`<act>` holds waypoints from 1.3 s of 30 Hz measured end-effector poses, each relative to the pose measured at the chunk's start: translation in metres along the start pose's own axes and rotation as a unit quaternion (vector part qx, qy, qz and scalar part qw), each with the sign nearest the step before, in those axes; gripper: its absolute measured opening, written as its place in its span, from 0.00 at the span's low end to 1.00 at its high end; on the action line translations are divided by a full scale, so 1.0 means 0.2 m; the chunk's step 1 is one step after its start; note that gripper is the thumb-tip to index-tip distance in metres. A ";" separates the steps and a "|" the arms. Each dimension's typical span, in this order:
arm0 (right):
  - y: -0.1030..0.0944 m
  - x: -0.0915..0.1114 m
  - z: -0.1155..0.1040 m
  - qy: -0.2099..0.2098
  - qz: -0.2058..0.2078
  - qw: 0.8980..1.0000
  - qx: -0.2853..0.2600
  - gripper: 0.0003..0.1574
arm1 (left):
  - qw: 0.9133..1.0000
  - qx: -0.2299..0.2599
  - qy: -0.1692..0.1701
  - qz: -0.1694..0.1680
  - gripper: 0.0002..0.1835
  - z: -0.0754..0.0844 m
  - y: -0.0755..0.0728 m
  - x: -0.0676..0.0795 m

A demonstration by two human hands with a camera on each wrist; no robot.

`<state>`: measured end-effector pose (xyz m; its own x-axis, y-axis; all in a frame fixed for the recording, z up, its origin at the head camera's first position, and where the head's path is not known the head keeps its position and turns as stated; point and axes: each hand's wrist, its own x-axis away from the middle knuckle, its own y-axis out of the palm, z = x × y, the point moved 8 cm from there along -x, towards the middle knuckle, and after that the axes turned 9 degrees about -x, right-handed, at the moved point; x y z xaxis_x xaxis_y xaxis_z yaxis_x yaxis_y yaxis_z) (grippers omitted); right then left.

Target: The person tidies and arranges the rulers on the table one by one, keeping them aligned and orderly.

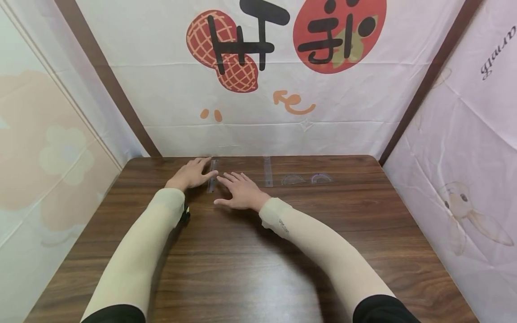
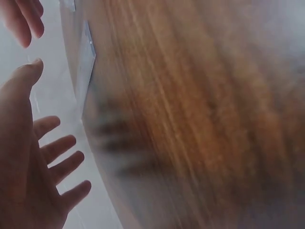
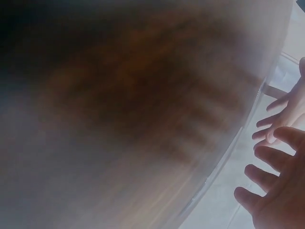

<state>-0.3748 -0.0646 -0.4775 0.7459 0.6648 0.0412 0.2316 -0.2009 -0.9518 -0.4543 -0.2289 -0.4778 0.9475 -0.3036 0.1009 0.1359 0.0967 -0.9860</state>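
Note:
Near the far edge of the table, a clear ruler (image 1: pixel 212 178) lies lengthwise, away from the wearer. My left hand (image 1: pixel 191 173) is over its left side, fingers spread and thumb reaching across it in the head view. My right hand (image 1: pixel 241 192) hovers to the right of that ruler, its fingers straight and spread, holding nothing. From the left wrist, the left hand (image 2: pixel 28 157) shows apart from the tabletop, with a clear ruler (image 2: pixel 86 67) beyond the thumb. In the right wrist view the right hand (image 3: pixel 281 191) has its fingers fanned out, overlapping the other hand.
A second clear ruler (image 1: pixel 268 172) lies to the right, followed by a clear protractor (image 1: pixel 292 180) and another protractor (image 1: pixel 321 178). All rest on the brown wood-grain table (image 1: pixel 226 269). A printed cloth (image 1: pixel 339 134) hangs behind the far edge, with cloth panels at both sides.

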 end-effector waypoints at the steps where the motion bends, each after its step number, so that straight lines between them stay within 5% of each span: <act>1: 0.01 -0.01 0.00 0.000 -0.001 1.000 0.000 0.58 | 1.000 0.003 -0.001 0.000 0.45 -0.01 0.01 -0.01; 17: 0.00 -0.17 -0.06 0.009 0.031 0.999 -0.001 0.44 | 1.000 0.015 -0.014 0.021 0.36 -0.02 0.01 -0.12; 39: 0.06 -0.22 -0.09 0.018 0.013 0.998 0.057 0.32 | 0.998 -0.016 -0.049 0.038 0.28 -0.01 0.03 -0.16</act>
<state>-0.3945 -0.1088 -0.4854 0.7732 0.6336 0.0253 0.1415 -0.1335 -0.9809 -0.4843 -0.2195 -0.4879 0.9787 -0.2022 0.0357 0.0539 0.0852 -0.9949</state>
